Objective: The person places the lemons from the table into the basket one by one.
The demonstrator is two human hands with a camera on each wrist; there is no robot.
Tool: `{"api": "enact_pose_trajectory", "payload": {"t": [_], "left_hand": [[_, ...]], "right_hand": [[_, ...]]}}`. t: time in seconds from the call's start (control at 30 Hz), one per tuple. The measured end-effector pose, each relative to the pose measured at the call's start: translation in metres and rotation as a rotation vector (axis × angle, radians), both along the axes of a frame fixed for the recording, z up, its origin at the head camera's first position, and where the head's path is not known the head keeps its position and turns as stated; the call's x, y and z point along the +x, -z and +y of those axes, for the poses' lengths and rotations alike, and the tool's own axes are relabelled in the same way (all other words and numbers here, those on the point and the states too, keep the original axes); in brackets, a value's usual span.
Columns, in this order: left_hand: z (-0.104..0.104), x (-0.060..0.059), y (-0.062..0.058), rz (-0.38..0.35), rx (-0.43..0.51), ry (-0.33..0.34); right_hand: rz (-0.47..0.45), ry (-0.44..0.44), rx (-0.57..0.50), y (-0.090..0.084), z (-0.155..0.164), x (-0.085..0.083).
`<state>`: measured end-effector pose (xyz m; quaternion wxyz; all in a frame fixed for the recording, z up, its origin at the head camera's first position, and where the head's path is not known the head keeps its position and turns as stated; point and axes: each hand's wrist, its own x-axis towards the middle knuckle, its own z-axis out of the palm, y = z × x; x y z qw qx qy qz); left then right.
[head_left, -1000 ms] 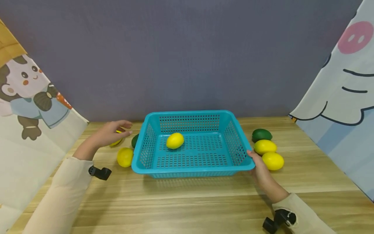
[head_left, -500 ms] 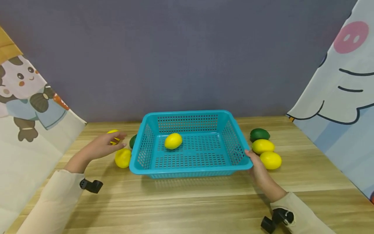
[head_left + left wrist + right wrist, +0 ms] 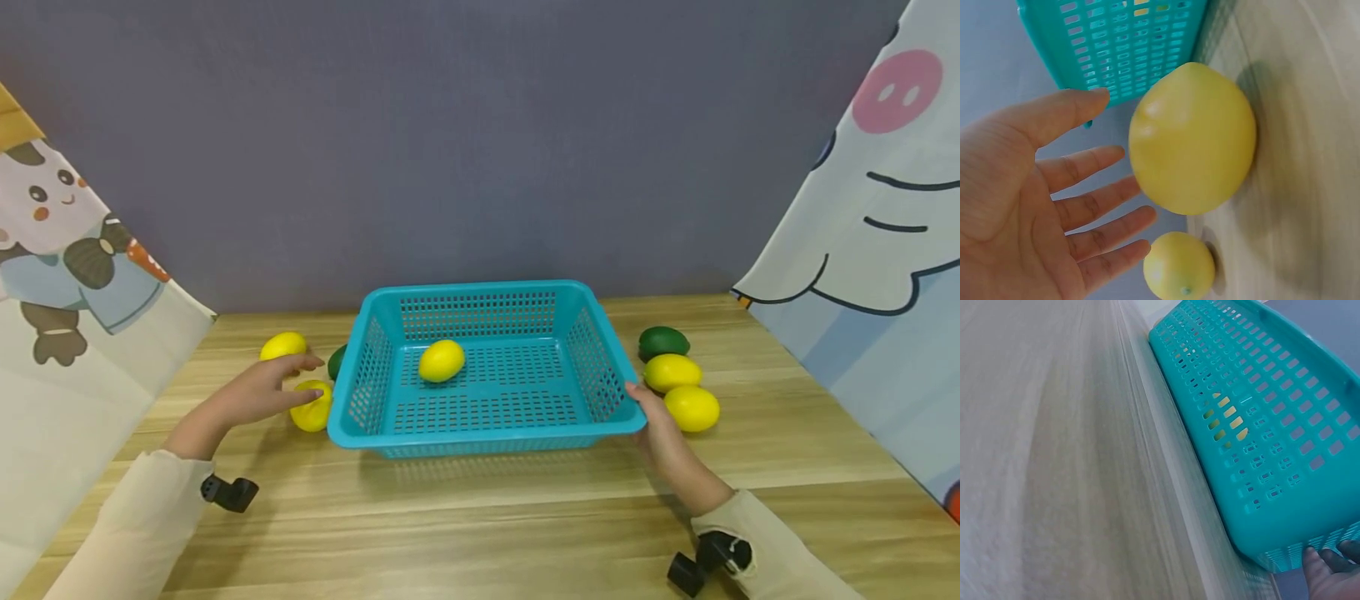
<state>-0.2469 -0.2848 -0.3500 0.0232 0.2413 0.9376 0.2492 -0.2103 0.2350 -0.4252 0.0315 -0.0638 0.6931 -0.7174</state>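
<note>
My left hand (image 3: 262, 392) hovers with spread fingers over a rounded yellow fruit (image 3: 311, 414) left of the blue plastic basket (image 3: 480, 443). In the left wrist view the fingertips (image 3: 1127, 186) come very close to that yellow fruit (image 3: 1194, 140); whether they touch is unclear. A lemon (image 3: 283, 344) lies just behind the hand. Inside the basket, towards its left, sits another lemon (image 3: 442, 361). At the basket's front right corner my right hand (image 3: 663, 433) grips the rim, thumb on top and fingers against the outer wall.
To the right of the basket, a dark green fruit (image 3: 663, 343) and two lemons (image 3: 672, 372) lie in a row. Another dark green fruit (image 3: 336, 362) is partly hidden behind the basket's left side. A grey wall (image 3: 480, 150) borders the wooden table (image 3: 480, 533) at the back.
The left hand has come back towards the front, from over the rear lemon to the rounded yellow fruit. The rear lemon is now uncovered. My right hand keeps its grip on the basket.
</note>
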Motion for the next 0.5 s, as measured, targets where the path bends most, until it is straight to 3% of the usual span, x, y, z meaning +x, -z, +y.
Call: {"api": "enact_pose_trajectory", "payload": {"t": [0.07,0.3,0.5], "left_hand": [[0.000,0.001,0.003,-0.012,0.000,-0.003],[0.002,0.004,0.009,-0.016,0.010,0.011],[0.002,0.005,0.017,0.013,0.017,0.021]], "right_hand": [[-0.009,0.003,0.027,0.009,0.005,-0.006],[-0.017,0.011,0.003,-0.020,-0.009,0.011],[0.034,-0.030,-0.027,-0.015,-0.006,0.010]]}}
